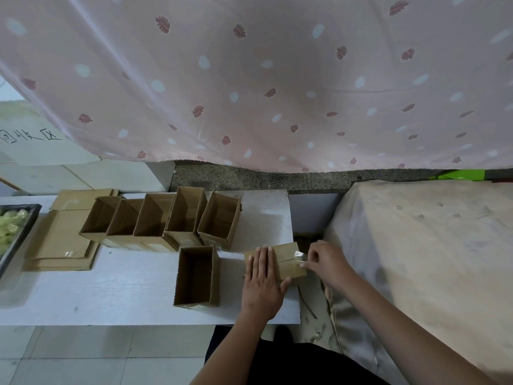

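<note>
Two hands tape a small cardboard box (291, 273) at the table's (111, 295) right edge.
Left hand (262, 279) lies flat on the box top, fingers straight and together, thumb out to the side. Right hand (326, 262) has its fingers curled, pinching the clear tape (298, 255) at the box's right edge. One open box (197, 276) stands just left. Beyond it are a row of five open boxes (155, 220) and a flat cardboard stack (61, 245). Far back is a pink leaf-print curtain (249, 79); the sign (30, 136) far left reads "回收区".

Matt cardboard, glossy tape (296, 254)
Your box (291, 271) is matt brown corrugated cardboard. The tape on it is shiny clear plastic. Your worktop (125, 295) looks white, matt and faintly grained, and the curtain (249, 79) is thin printed cloth.
</note>
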### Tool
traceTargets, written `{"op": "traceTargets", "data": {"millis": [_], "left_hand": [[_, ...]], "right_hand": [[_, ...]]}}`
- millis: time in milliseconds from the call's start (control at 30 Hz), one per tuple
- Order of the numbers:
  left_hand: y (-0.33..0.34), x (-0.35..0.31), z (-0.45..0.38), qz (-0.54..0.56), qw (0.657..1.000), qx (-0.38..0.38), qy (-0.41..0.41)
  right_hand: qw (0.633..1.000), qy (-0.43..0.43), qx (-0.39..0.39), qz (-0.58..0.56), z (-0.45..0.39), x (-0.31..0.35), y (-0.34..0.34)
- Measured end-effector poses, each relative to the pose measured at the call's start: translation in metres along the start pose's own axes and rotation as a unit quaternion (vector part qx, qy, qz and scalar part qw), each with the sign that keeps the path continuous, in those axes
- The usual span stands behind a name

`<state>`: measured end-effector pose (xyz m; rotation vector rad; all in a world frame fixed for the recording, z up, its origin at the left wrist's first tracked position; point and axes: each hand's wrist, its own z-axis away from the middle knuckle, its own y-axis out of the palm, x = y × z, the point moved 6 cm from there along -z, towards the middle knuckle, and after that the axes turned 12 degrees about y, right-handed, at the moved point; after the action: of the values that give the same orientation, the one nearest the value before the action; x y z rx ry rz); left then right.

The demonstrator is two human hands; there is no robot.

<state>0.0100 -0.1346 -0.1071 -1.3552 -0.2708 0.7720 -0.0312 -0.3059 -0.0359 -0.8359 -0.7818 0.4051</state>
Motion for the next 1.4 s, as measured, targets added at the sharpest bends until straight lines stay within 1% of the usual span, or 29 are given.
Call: {"op": "traceTargets", "data": {"millis": [67,133,233,433,567,667,733,800,833,933,967,1033,1100,1233,1333,1400], "left_hand": [[0.000,0.000,0.000,-0.004,1.000,0.002,0.001],[-0.001,0.000,0.001,-0.003,1.000,0.002,0.002],[-0.004,-0.001,0.001,0.006,1.000,-0.005,0.003],[-0.002,0.001,0.000,0.001,1.000,0.005,0.001],[0.000,0.002,-0.001,0.001,1.000,0.006,0.002],[0.001,0.003,-0.002,0.005,1.000,0.005,0.001],[0.000,0.003,-0.001,0.004,1.000,0.004,0.005],[-0.001,0.003,-0.001,0.005,1.000,0.009,0.006],[-0.001,0.002,-0.001,0.005,1.000,0.009,0.006],[-0.004,0.001,0.001,0.001,1.000,0.010,0.009],[-0.005,0.001,0.002,0.003,1.000,0.012,0.009],[-0.007,-0.001,0.002,0.001,1.000,0.019,0.006],[-0.010,-0.002,0.000,-0.014,0.999,0.031,0.006],[-0.026,-0.010,-0.016,-0.047,0.997,0.062,0.027],[-0.048,-0.014,-0.032,0.007,0.998,0.025,0.050],[-0.058,-0.012,-0.036,0.058,0.997,-0.004,0.052]], "right_hand": [[1.000,0.001,0.011,-0.017,-0.001,0.003,0.000],[0.999,-0.019,0.019,-0.035,0.000,0.009,0.000],[0.999,-0.037,0.023,0.008,-0.002,0.014,0.004],[0.999,-0.002,0.051,-0.018,-0.002,0.004,-0.003],[0.999,0.014,0.050,0.009,-0.006,-0.005,-0.009],[0.999,0.027,0.031,0.025,-0.007,-0.010,-0.013],[0.998,0.050,-0.007,0.040,-0.006,-0.016,-0.019],[0.994,0.043,-0.050,0.087,-0.005,-0.020,-0.023],[0.995,0.038,-0.051,0.079,-0.004,-0.020,-0.022],[1.000,0.023,0.008,-0.019,-0.003,-0.013,-0.014],[0.999,0.009,0.017,-0.039,-0.002,-0.010,-0.013],[0.998,-0.004,0.027,-0.054,0.000,-0.006,-0.011],[0.998,0.003,0.035,-0.050,0.000,-0.005,-0.010],[0.994,0.012,0.079,-0.078,0.005,0.007,-0.009],[0.991,-0.014,0.099,-0.093,0.007,0.025,-0.012],[0.992,-0.024,0.096,-0.083,0.008,0.033,-0.017]]}}
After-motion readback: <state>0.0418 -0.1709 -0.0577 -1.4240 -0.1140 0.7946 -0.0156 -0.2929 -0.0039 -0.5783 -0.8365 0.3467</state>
